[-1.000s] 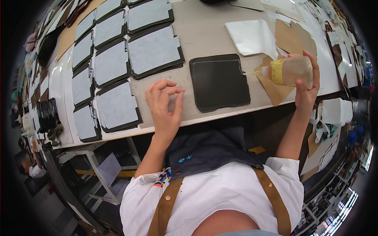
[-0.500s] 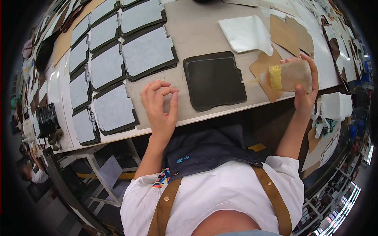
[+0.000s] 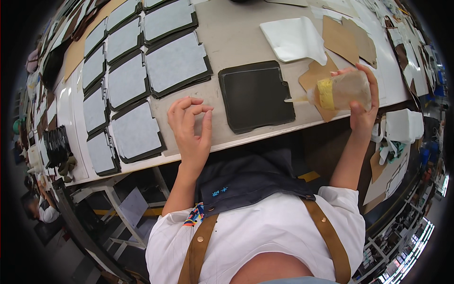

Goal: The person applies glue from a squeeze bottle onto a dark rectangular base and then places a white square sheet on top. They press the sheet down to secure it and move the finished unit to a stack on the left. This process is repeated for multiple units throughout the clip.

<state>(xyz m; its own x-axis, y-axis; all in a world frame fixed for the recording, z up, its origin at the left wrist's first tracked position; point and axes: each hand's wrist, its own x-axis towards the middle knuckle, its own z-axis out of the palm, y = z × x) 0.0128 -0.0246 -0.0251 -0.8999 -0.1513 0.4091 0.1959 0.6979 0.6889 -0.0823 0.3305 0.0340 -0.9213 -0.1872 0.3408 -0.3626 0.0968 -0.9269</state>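
Both hands are raised over the near edge of the counter [image 3: 246, 42]. The right hand [image 3: 362, 102] is wrapped around a translucent squeeze bottle [image 3: 343, 91] with a yellow band, held on its side so that its thin nozzle points left, the tip lying just over the right edge of a dark, near-square leather panel [image 3: 255, 94]. The left hand [image 3: 191, 130] is held empty, its fingers loosely curled with thumb and fingertips close together, just left of that panel and above the counter's edge; whether it rests on the surface cannot be told.

The dark panel is laid flat near the front of the counter, between the two hands. Under and behind the bottle, brown cardboard pieces [image 3: 343, 38] are spread, and a folded white sheet [image 3: 293, 38] is laid beyond the panel. To the left, rows of dark panels faced with pale grey lining [image 3: 175, 61] are set out side by side, running toward the far left corner. A stack of white cloth [image 3: 402, 125] is seen lower at the right, beyond the counter's end. A dark apron with brown straps [image 3: 250, 182] is worn over a white shirt.
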